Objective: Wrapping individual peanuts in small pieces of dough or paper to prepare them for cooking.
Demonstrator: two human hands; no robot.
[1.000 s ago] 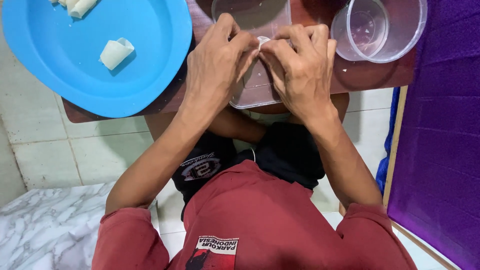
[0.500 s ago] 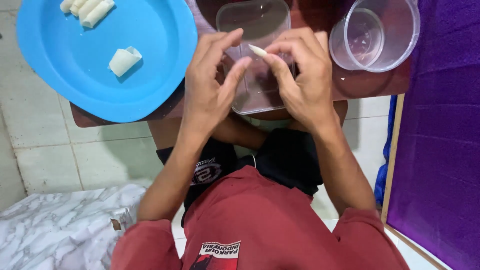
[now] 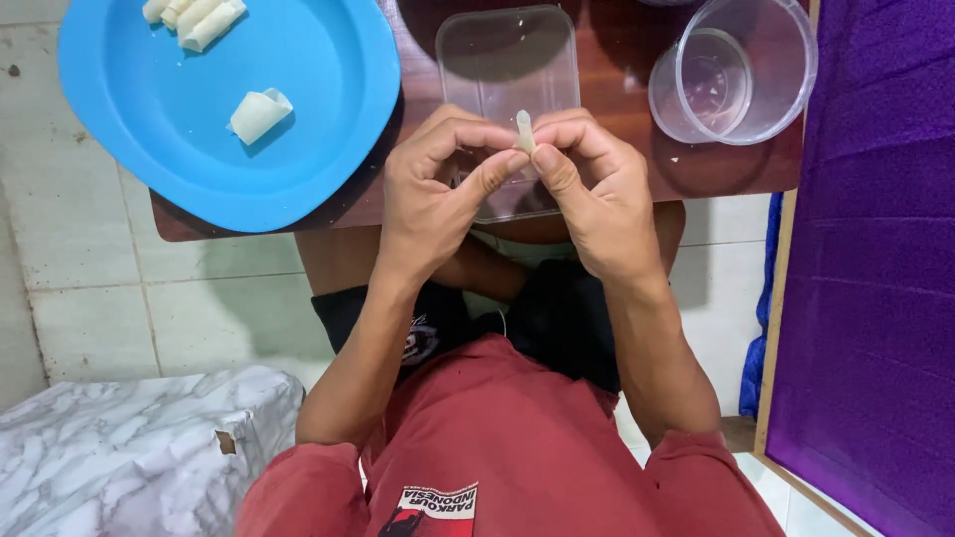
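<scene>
A wooden table (image 3: 617, 60) carries a blue plate (image 3: 298, 109) at far left. The left hand (image 3: 433, 194) and right hand (image 3: 597, 194) together pinch a small white roll (image 3: 523, 129) above a clear rectangular lid (image 3: 507, 55). Squeezing too hard could crush it. Round clear containers (image 3: 736, 75) crowd the right; the near table edge lies close.

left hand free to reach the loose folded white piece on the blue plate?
Probably not right away. The left hand is pinching the small white roll together with the right hand. The path to the folded piece on the blue plate looks unobstructed.
</scene>
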